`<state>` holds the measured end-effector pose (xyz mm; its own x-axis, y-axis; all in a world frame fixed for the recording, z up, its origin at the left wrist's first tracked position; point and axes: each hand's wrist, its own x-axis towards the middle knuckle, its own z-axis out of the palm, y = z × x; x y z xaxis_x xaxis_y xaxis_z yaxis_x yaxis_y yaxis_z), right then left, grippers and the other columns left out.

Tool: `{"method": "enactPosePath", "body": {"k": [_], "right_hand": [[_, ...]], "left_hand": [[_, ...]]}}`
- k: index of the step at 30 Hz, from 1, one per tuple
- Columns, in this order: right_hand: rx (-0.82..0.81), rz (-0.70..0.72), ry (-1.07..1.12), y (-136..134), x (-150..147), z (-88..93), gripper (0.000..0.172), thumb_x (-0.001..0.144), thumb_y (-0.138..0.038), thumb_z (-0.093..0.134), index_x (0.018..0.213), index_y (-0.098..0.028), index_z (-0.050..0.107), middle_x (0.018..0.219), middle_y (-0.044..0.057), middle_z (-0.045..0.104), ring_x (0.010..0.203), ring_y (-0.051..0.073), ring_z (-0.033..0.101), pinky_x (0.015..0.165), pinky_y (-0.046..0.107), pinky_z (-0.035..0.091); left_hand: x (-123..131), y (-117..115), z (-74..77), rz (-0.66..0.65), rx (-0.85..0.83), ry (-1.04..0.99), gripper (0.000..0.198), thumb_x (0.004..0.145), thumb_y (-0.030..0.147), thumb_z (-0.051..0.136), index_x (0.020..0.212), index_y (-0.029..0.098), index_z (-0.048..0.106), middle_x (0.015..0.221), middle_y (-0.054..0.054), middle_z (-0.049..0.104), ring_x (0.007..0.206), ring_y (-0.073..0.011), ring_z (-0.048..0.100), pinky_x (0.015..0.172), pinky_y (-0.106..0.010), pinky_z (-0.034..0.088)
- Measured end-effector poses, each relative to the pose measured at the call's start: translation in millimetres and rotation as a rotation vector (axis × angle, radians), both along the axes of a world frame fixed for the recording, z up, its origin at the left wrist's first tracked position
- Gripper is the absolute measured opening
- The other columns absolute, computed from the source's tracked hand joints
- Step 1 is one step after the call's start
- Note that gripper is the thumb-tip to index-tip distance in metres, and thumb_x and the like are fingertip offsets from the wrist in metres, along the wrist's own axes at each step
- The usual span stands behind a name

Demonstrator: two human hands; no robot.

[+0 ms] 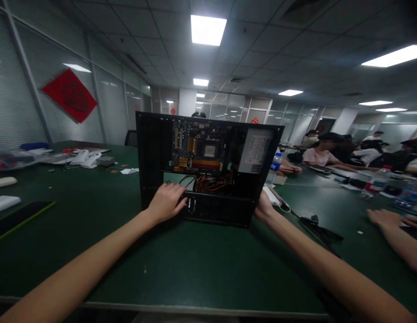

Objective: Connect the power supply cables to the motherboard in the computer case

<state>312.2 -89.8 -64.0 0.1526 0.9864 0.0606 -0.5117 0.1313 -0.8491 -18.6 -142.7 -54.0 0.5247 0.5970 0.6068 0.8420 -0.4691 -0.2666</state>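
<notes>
A black computer case (pixel 201 208) stands tilted on the green table with its open side facing me. Inside it are a motherboard (pixel 198 144), a silver power supply (pixel 254 151) with a label at the upper right, and a bundle of red, yellow and black cables (pixel 213 183). My left hand (pixel 166 201) is closed over the lower inner edge of the case, fingers reaching into its opening. At the case's lower right side, my right hand (pixel 264 208) grips the outer wall; its fingers are hidden behind the case.
The green table (pixel 181 273) stretches away on both sides. A dark panel with a lime edge (pixel 23 217) lies left. To the right are a black cable (pixel 318 229), a water bottle (pixel 273 168) and another person's hand (pixel 385 218). Several people sit further back.
</notes>
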Motion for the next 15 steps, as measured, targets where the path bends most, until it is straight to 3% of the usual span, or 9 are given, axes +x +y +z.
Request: {"method": "enactPosePath", "body": {"k": [3,6,11,15], "right_hand": [[0.043,0.015,0.021,1.2,1.1,-6.2,0.008,0.081,-0.026,0.063,0.081,-0.021,0.07,0.074,0.0,0.074,0.067,0.018,0.068,0.069,0.032,0.06],[0.013,0.015,0.024,2.7,4.6,-5.6,0.013,0.082,-0.028,0.061,0.075,-0.021,0.067,0.067,-0.002,0.071,0.061,0.016,0.065,0.064,0.03,0.059],[-0.05,0.047,0.023,9.4,3.8,6.2,0.02,0.083,-0.027,0.057,0.064,-0.021,0.06,0.058,-0.004,0.065,0.051,0.012,0.058,0.055,0.024,0.055],[-0.146,0.172,0.081,8.9,-1.4,19.5,0.032,0.077,-0.037,0.063,0.053,-0.023,0.047,0.051,-0.002,0.059,0.051,0.016,0.059,0.058,0.032,0.059]], "left_hand": [[-5.4,-2.5,2.8,-0.034,-0.023,0.011,0.035,0.099,0.039,0.046,0.118,0.014,0.062,0.11,-0.013,0.068,0.098,-0.0276,0.062,0.085,-0.042,0.045],[-6.5,-2.4,4.5,-0.031,-0.035,0.009,0.037,0.1,0.04,0.045,0.118,0.013,0.061,0.11,-0.014,0.068,0.097,-0.0278,0.062,0.085,-0.042,0.045],[-4.6,-2.0,6.2,-0.026,-0.073,0.012,0.041,0.101,0.044,0.042,0.119,0.012,0.062,0.11,-0.015,0.068,0.1,-0.0288,0.062,0.086,-0.043,0.045],[-4.0,-4.6,6.8,-0.026,-0.08,0.002,0.041,0.1,0.042,0.043,0.121,0.012,0.061,0.113,-0.015,0.068,0.103,-0.0288,0.062,0.088,-0.044,0.045]]}}
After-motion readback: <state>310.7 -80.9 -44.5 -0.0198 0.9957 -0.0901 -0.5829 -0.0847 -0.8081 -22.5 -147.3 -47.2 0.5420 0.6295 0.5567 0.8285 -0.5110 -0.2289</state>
